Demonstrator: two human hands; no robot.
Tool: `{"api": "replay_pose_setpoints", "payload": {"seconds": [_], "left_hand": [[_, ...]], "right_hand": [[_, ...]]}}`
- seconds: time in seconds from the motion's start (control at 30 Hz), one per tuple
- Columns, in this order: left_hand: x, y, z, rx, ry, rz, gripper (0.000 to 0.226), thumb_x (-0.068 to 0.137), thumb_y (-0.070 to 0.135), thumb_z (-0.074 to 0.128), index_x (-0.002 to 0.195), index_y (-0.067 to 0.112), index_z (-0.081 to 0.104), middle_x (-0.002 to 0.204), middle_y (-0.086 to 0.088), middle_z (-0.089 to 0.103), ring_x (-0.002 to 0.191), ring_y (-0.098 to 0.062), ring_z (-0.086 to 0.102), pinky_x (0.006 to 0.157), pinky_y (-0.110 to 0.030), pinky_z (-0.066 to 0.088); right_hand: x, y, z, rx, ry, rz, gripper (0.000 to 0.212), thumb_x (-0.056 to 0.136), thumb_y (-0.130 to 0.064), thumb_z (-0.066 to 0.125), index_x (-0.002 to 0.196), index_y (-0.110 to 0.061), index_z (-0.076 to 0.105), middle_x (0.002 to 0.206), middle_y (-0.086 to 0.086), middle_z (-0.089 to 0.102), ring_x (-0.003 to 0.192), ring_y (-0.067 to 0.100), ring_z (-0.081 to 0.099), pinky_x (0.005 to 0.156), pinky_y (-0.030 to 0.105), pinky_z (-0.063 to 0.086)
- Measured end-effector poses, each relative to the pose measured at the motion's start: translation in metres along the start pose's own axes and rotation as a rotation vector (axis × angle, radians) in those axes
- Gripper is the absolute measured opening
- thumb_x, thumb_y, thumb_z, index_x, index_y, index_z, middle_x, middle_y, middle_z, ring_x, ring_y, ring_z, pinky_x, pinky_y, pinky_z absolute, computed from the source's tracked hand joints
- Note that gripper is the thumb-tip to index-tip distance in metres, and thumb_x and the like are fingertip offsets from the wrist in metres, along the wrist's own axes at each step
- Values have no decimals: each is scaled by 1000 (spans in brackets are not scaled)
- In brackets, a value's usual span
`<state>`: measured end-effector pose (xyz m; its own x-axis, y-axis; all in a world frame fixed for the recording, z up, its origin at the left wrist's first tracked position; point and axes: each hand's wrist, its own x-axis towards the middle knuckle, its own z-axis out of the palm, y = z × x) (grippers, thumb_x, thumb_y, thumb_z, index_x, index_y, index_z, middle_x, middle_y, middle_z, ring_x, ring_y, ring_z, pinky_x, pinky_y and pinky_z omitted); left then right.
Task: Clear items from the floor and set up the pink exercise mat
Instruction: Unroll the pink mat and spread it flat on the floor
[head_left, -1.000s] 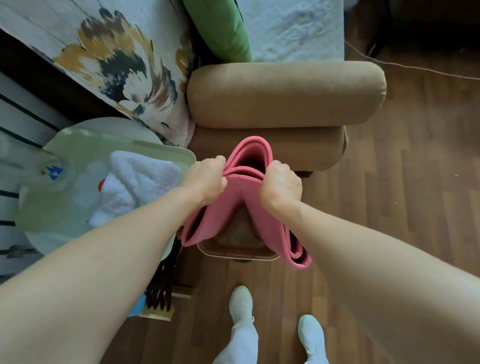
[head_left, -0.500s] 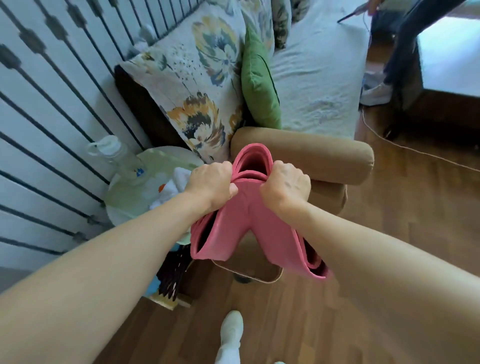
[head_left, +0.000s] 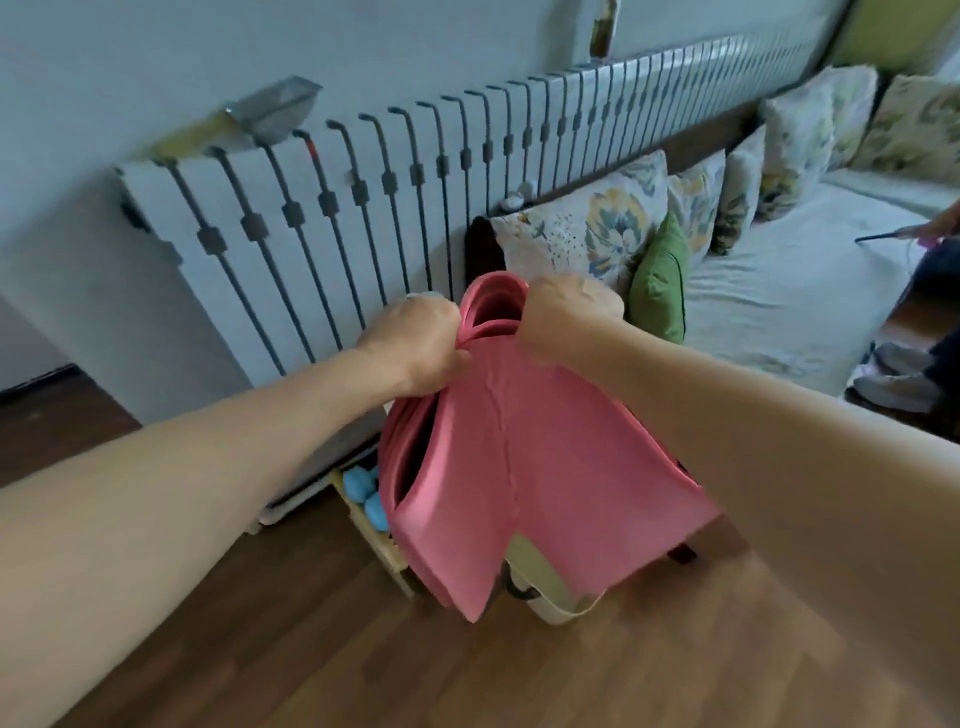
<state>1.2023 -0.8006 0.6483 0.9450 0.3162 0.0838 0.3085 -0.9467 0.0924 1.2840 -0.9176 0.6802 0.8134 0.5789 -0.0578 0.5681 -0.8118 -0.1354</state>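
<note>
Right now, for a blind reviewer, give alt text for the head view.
The left hand and right hand grip the top of a folded pink mat, held above the wooden floor; a sofa and white radiator cover stand behind.

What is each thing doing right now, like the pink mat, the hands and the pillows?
Pink mat: folded in layers, held up off the floor, hanging down.
Left hand: gripping the mat's top edge.
Right hand: gripping the mat's top edge.
Green cushion: standing upright on the sofa.
Floral pillow: propped upright on the sofa.
</note>
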Motion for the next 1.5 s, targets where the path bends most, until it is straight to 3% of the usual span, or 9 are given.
{"api": "replay_pose_setpoints", "payload": {"seconds": [0.1, 0.27, 0.4, 0.53, 0.67, 1.03, 1.23, 1.4, 1.5], "left_hand": [[-44, -40, -29, 4, -13, -127, 28, 79, 28, 57, 59, 19, 40, 63, -1, 45, 66, -27, 49, 51, -30, 29], [-135, -119, -53, -20, -14, -374, 29, 78, 26, 58, 58, 14, 42, 65, -4, 46, 70, -30, 49, 53, -29, 30], [-226, -178, -65, -43, -10, -548, 27, 79, 24, 58, 59, 16, 42, 72, -5, 51, 73, -30, 49, 59, -29, 34], [-318, -245, -71, -24, 12, -705, 19, 80, 29, 56, 78, 10, 59, 85, -7, 63, 80, -32, 59, 61, -31, 40], [-396, -306, -73, 29, 73, -805, 27, 86, 35, 54, 85, 9, 60, 92, -11, 65, 83, -34, 59, 63, -31, 37], [-559, -455, -85, 200, 176, -1146, 16, 85, 24, 51, 91, 9, 53, 97, -12, 63, 89, -33, 59, 66, -33, 38], [-613, -548, -81, 277, 89, -1317, 19, 88, 25, 49, 92, 7, 53, 97, -8, 62, 91, -27, 58, 66, -29, 33], [-649, -622, -87, 248, 72, -1506, 30, 88, 28, 49, 111, 9, 55, 117, -9, 59, 110, -29, 55, 79, -31, 38], [-667, -658, -94, 265, 36, -1609, 28, 89, 28, 48, 108, 8, 55, 115, -11, 61, 107, -32, 57, 83, -34, 42]], "right_hand": [[-14, -53, -14, -26, -23, -167, 14, 84, -11, 55, 97, -15, 58, 74, 2, 47, 80, 23, 51, 65, 31, 43], [-40, -163, -8, -128, -99, -412, 17, 76, 1, 59, 87, -10, 52, 71, 4, 46, 63, 19, 47, 52, 29, 38], [-79, -266, 14, -206, -166, -586, 27, 74, 0, 67, 93, -12, 53, 79, 6, 49, 81, 26, 55, 66, 32, 45], [-127, -369, 39, -191, -174, -757, 31, 75, 0, 62, 104, -9, 62, 77, 3, 49, 85, 29, 58, 67, 30, 43], [-174, -458, 63, -152, -158, -856, 33, 79, -1, 58, 111, -8, 62, 102, 9, 61, 104, 29, 62, 68, 31, 43], [-255, -689, 117, -81, -187, -1194, 28, 78, -2, 62, 105, -9, 65, 107, 9, 65, 102, 29, 63, 67, 29, 41], [-268, -816, 155, -109, -227, -1411, 23, 81, -5, 58, 103, -10, 64, 89, 5, 55, 86, 27, 58, 66, 31, 45], [-278, -927, 175, -148, -255, -1602, 28, 79, -3, 61, 106, -8, 64, 83, 3, 48, 95, 29, 62, 67, 33, 45], [-288, -983, 186, -135, -257, -1716, 31, 79, -7, 61, 110, -9, 62, 90, 6, 55, 98, 29, 61, 70, 34, 46]]}}
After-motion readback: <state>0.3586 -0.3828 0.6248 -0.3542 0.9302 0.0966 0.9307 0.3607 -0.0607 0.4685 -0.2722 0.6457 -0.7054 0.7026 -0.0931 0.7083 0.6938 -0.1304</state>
